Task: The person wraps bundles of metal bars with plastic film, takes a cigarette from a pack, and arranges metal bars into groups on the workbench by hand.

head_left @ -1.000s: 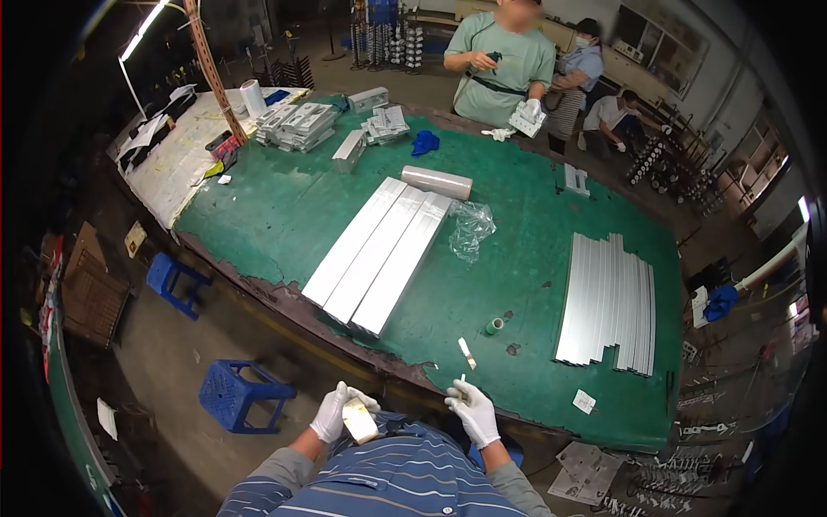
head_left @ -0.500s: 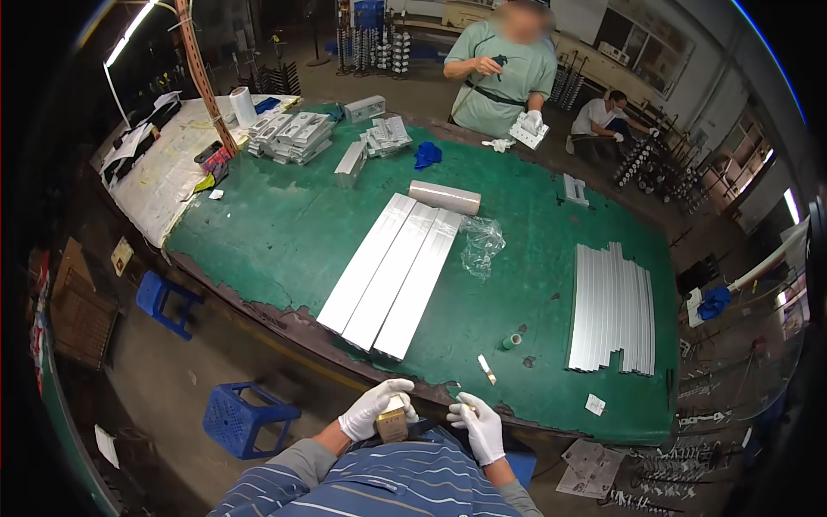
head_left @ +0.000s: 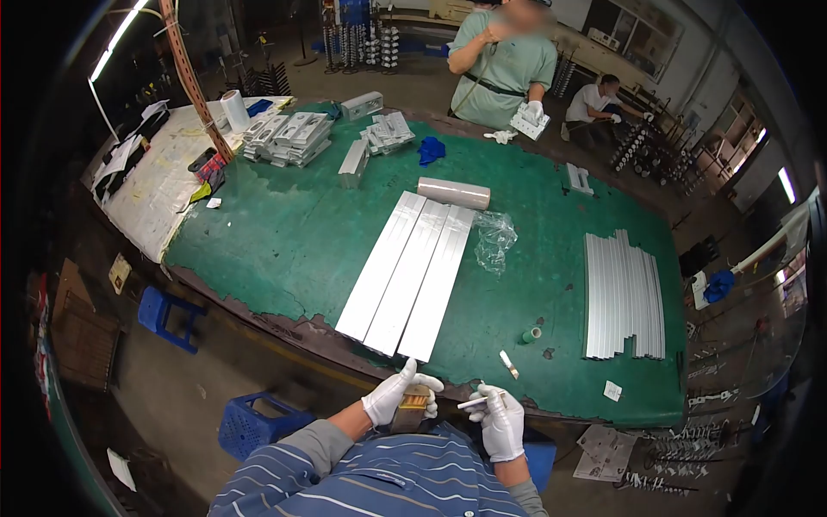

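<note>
1. Small brown-and-yellow block, perhaps a tape roll or dispenser [head_left: 414,405], gripped in the gloved left hand [head_left: 394,395], fingers wrapped round it, thumb raised, just over the near table edge
2. Thin white strip [head_left: 475,401] pinched between thumb and fingertips of the gloved right hand [head_left: 500,420], held level, pointing left toward the block, a small gap between the two
3. Both hands close together in front of a striped blue shirt [head_left: 405,482], at the near edge of the green table [head_left: 284,224]
4. Just beyond the left hand: three long silver panels [head_left: 409,271] laid side by side, touching, running from near edge toward the far middle
5. At the far end of the panels: a pale roll [head_left: 453,192] lying crosswise; crumpled clear plastic [head_left: 496,239] just right of them
6. Right of the hands on the table: a short light stick [head_left: 509,364], a small green spool [head_left: 531,334], a white tag [head_left: 612,390]
7. Farther right: a flat row of silver profiles [head_left: 624,296], well apart from the panels
8. Far left: stacks of grey metal pieces [head_left: 289,136], a blue cloth [head_left: 430,149] near the far edge
9. Far side: another person in a green top [head_left: 502,65], gloved hand on a white part [head_left: 528,121]
10. Near left, on the floor: two blue stools [head_left: 258,422], partly hidden
</note>
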`<state>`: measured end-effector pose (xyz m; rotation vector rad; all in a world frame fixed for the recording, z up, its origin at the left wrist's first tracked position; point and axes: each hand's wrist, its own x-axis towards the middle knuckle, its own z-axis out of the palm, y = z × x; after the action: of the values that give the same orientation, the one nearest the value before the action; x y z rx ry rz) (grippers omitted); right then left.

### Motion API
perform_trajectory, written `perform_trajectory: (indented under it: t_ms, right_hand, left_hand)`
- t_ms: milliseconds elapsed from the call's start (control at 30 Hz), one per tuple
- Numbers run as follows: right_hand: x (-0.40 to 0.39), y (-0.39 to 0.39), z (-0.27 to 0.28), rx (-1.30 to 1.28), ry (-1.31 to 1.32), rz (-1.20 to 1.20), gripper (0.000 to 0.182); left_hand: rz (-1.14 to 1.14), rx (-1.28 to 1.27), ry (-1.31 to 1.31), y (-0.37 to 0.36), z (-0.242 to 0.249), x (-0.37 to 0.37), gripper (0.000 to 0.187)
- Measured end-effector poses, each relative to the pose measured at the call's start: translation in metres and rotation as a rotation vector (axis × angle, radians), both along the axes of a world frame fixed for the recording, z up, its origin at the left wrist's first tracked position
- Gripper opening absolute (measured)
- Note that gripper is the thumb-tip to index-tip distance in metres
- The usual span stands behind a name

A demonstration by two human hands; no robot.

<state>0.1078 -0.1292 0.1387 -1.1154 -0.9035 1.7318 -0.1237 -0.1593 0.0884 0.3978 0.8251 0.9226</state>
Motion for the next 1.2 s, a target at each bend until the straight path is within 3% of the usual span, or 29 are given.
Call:
perform_trajectory:
  t_ms: [167, 233, 300, 467, 600, 800, 933, 1100, 1200]
  right_hand:
    - [-0.025, 0.011, 0.028, 0.059, -0.180, 0.038, 0.025]
    - [-0.031, 0.009, 0.026, 0.123, -0.257, 0.017, 0.032]
    - [-0.037, 0.004, 0.023, 0.081, -0.261, 0.011, 0.037]
    - [-0.064, 0.003, 0.027, 0.295, -0.271, -0.035, 0.036]
    - [-0.076, 0.000, 0.028, 0.269, -0.316, 0.032, 0.038]
    - [-0.079, -0.003, 0.017, 0.316, -0.425, 0.101, 0.041]
    - [-0.074, 0.001, -0.004, 0.760, -0.728, 0.326, 0.043]
    - [-0.068, 0.005, -0.013, 0.866, -0.680, 0.242, 0.038]
    - [-0.071, 0.000, -0.011, 0.850, -0.645, 0.270, 0.035]
  left_hand:
    - [0.081, -0.078, -0.028, 0.011, 0.004, -0.005, 0.089]
    - [0.025, -0.068, -0.049, 0.010, 0.007, -0.005, 0.093]
    - [-0.010, -0.081, 0.001, 0.006, 0.009, -0.005, 0.098]
    - [0.003, -0.177, -0.118, 0.014, 0.023, -0.004, 0.101]
    - [-0.038, -0.104, -0.021, 0.013, 0.031, 0.001, 0.101]
    - [-0.031, -0.077, 0.224, 0.012, 0.005, 0.011, 0.098]
    - [0.065, -0.119, 0.259, 0.012, -0.010, 0.018, 0.096]
    - [0.155, -0.250, 0.081, 0.014, 0.017, 0.015, 0.096]
    - [0.077, -0.175, 0.164, 0.016, 0.008, 0.006, 0.102]
